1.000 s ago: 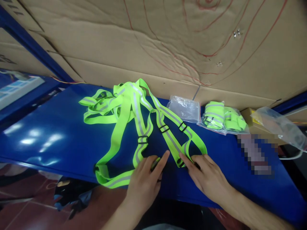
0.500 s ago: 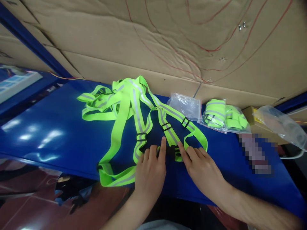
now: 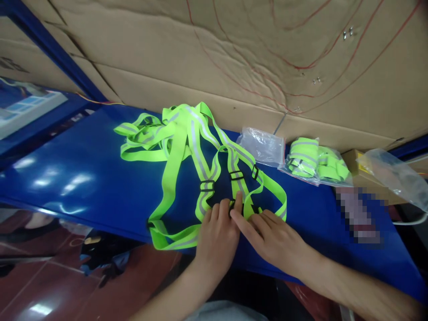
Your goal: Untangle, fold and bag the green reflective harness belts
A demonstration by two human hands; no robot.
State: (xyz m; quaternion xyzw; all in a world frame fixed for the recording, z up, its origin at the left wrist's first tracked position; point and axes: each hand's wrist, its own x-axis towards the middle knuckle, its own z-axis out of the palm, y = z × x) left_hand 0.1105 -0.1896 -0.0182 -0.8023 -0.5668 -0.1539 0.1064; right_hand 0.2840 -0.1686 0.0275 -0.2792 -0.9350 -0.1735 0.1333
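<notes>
A neon-yellow reflective strap vest (image 3: 180, 127) with grey stripes lies loosely spread on the blue table. My left hand (image 3: 219, 234) is closed at the vest's near edge, around a black buckle (image 3: 231, 205) that its fingers mostly hide. Beside it, my right hand (image 3: 276, 238) is closed on the yellow strap, with its index finger stretched across to the left hand's fingertips. A dark buckle piece (image 3: 256, 208) shows just above the right fingers. Black strap adjusters (image 3: 207, 186) sit on the straps above my hands. Whether the buckle halves are joined is hidden.
A clear plastic bag (image 3: 262, 145) and bagged folded yellow straps (image 3: 303, 156) lie along the cardboard wall (image 3: 150, 89). Farther right are a cardboard box (image 3: 354, 165) and another clear bag (image 3: 396, 174). A white tray (image 3: 31, 111) stands at the left.
My right hand has moved left against my left hand. The strap near the right hand is now bent over, and the black buckle between the hands is more covered. The view has shifted slightly.
</notes>
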